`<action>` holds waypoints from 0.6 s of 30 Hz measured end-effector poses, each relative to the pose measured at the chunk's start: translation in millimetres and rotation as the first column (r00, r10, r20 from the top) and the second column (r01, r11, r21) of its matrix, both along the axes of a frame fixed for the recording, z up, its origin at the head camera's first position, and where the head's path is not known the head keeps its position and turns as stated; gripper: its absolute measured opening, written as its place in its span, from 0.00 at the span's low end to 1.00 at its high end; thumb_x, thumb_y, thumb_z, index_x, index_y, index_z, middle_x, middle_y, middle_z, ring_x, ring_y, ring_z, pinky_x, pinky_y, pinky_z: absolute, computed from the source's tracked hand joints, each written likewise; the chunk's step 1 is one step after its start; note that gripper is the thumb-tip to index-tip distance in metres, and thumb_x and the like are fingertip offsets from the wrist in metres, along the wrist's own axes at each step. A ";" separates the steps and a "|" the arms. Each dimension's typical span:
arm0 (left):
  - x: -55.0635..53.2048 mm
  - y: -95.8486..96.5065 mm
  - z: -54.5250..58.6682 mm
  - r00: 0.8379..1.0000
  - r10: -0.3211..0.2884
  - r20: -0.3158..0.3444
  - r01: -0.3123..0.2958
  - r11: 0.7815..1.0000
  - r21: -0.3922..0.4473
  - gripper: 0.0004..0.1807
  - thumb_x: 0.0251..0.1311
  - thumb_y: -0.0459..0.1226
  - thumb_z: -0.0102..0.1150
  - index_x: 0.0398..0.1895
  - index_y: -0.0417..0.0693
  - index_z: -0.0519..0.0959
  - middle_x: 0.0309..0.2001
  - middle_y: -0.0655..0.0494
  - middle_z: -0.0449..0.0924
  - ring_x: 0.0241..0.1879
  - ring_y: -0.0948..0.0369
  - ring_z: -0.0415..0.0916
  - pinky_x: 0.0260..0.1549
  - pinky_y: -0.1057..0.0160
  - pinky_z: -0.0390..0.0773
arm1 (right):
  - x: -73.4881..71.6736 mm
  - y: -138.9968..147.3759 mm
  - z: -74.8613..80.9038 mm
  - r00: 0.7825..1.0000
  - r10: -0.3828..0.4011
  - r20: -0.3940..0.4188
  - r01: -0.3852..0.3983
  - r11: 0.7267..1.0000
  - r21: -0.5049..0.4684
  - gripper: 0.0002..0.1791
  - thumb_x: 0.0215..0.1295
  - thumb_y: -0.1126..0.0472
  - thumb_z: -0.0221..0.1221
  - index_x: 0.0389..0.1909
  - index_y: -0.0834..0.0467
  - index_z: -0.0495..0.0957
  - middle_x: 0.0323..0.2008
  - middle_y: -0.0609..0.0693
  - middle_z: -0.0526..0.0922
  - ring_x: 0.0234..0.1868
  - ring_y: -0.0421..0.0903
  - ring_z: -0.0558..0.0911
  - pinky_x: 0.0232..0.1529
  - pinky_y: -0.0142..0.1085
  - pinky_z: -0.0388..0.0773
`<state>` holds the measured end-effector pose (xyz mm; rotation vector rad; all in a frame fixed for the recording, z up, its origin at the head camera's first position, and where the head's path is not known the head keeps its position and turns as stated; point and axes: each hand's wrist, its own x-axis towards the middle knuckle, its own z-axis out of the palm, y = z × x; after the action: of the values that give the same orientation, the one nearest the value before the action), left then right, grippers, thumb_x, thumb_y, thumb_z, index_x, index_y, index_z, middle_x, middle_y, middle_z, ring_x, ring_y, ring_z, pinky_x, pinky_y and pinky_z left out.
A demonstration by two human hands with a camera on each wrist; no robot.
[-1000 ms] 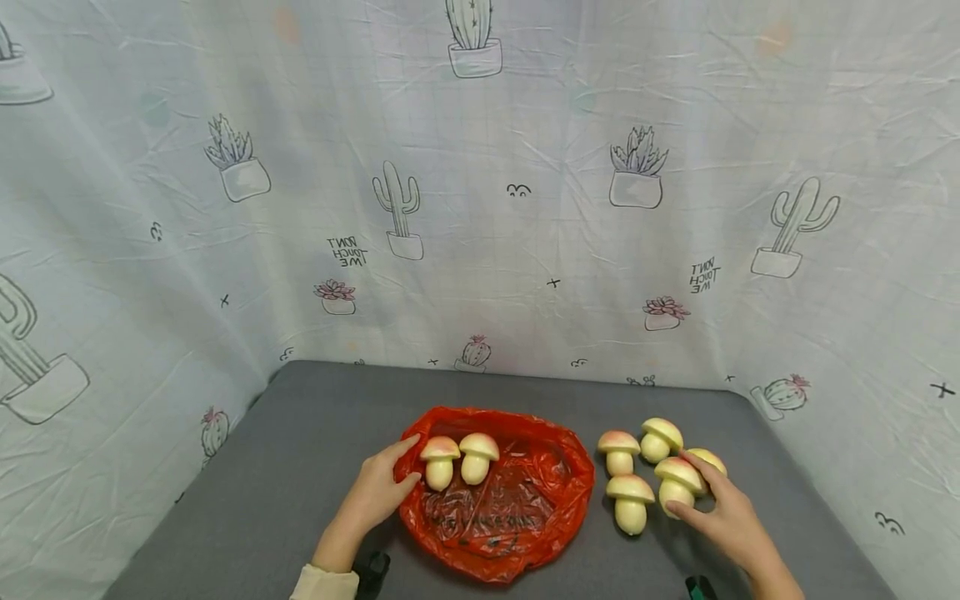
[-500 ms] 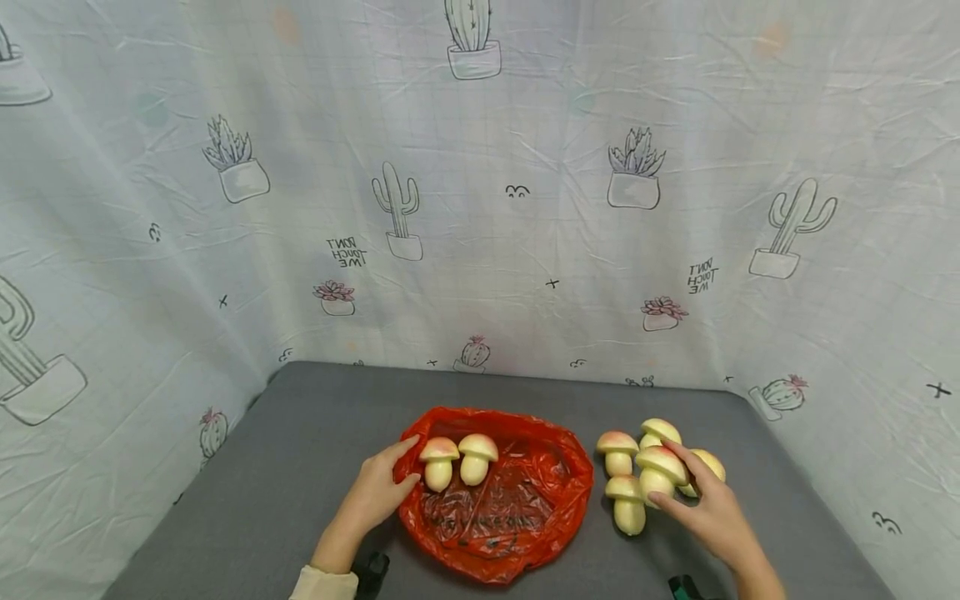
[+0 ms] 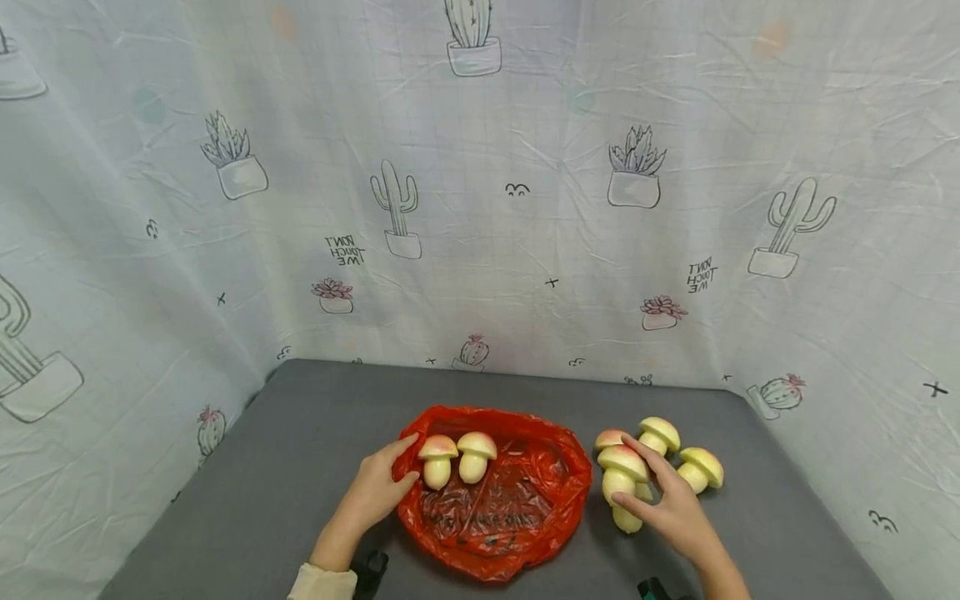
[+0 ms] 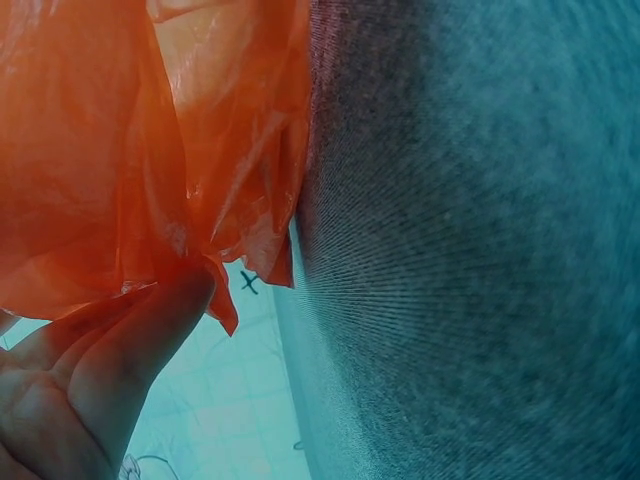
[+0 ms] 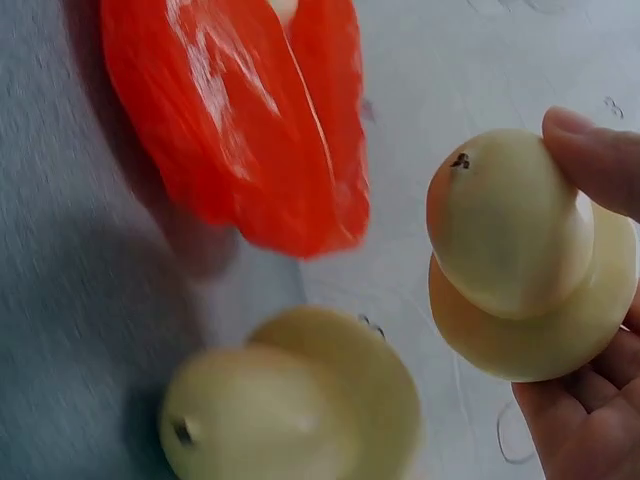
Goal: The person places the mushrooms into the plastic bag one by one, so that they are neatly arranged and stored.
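A red plastic bag [image 3: 491,533] lies spread wide on the table, two toy mushrooms [image 3: 438,472] inside it at the left. My left hand [image 3: 378,487] pinches the bag's left rim; the left wrist view shows the thumb and fingers [image 4: 150,350] on the orange-looking film. Between the thumb and fingers of my right hand [image 3: 671,508] is a toy mushroom [image 3: 621,475], lifted off the table. The right wrist view shows this held mushroom [image 5: 510,225] by its cap, stem toward the camera. Behind and below it, two more mushrooms are partly hidden.
Toy mushrooms stand right of the bag: one at the back [image 3: 660,435] and one farther right [image 3: 700,469]. The grey table [image 3: 300,442] is enclosed at the back and sides by a cactus-print curtain [image 3: 487,208].
My right hand has picked up a mushroom from the right group and carried it left toward the bag. The left hand and the bag have stayed in place.
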<state>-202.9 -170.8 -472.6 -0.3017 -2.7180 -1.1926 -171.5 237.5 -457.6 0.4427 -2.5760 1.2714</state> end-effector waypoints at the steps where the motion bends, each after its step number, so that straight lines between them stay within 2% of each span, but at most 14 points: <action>1: -0.4 -0.3 -0.2 1.000 0.003 0.001 -0.003 1.000 -0.002 0.29 0.54 0.29 0.63 0.63 0.41 0.72 0.59 0.38 0.73 0.58 0.43 0.71 0.50 0.46 0.76 | -0.6 -2.7 -0.5 1.000 0.009 0.002 -0.009 1.000 -0.012 0.41 0.57 0.60 0.66 0.71 0.55 0.59 0.66 0.58 0.65 0.56 0.16 0.62 0.52 0.16 0.66; 6: -2.4 -0.7 -0.2 1.000 0.011 -0.004 -0.011 1.000 -0.010 0.30 0.54 0.30 0.64 0.63 0.42 0.72 0.59 0.38 0.73 0.58 0.44 0.72 0.49 0.47 0.77 | -4.9 -17.6 -4.4 0.999 0.028 -0.028 -0.029 0.999 -0.031 0.40 0.56 0.60 0.66 0.70 0.53 0.60 0.65 0.57 0.68 0.58 0.20 0.65 0.54 0.19 0.68; 10: -3.7 0.1 -0.4 1.000 0.005 0.002 -0.005 1.000 -0.008 0.30 0.54 0.30 0.63 0.63 0.41 0.71 0.60 0.39 0.73 0.58 0.44 0.72 0.49 0.47 0.77 | -7.8 -31.2 -6.5 0.997 0.011 -0.072 -0.009 1.000 0.023 0.40 0.55 0.58 0.67 0.69 0.50 0.62 0.63 0.55 0.71 0.58 0.36 0.73 0.53 0.30 0.74; 14: -3.2 0.2 -1.6 1.000 -0.001 0.014 0.001 1.000 -0.009 0.30 0.55 0.30 0.63 0.64 0.42 0.71 0.60 0.39 0.72 0.58 0.44 0.71 0.50 0.47 0.77 | -11.9 -44.6 -8.0 0.998 0.050 -0.047 -0.049 0.999 0.018 0.40 0.56 0.55 0.67 0.69 0.52 0.61 0.63 0.56 0.70 0.58 0.53 0.75 0.51 0.42 0.77; 18: -1.1 -0.6 -3.2 1.000 0.003 0.000 -0.003 1.000 -0.016 0.29 0.54 0.30 0.64 0.63 0.41 0.72 0.59 0.38 0.73 0.58 0.44 0.72 0.51 0.46 0.76 | -17.0 -55.1 -11.0 0.994 0.107 -0.007 -0.108 0.994 -0.030 0.40 0.57 0.54 0.66 0.70 0.57 0.60 0.64 0.58 0.69 0.60 0.56 0.73 0.53 0.43 0.77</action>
<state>-204.0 -171.4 -475.8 -0.2990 -2.7276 -1.1708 -188.5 182.4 -468.6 0.5854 -2.5558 1.3400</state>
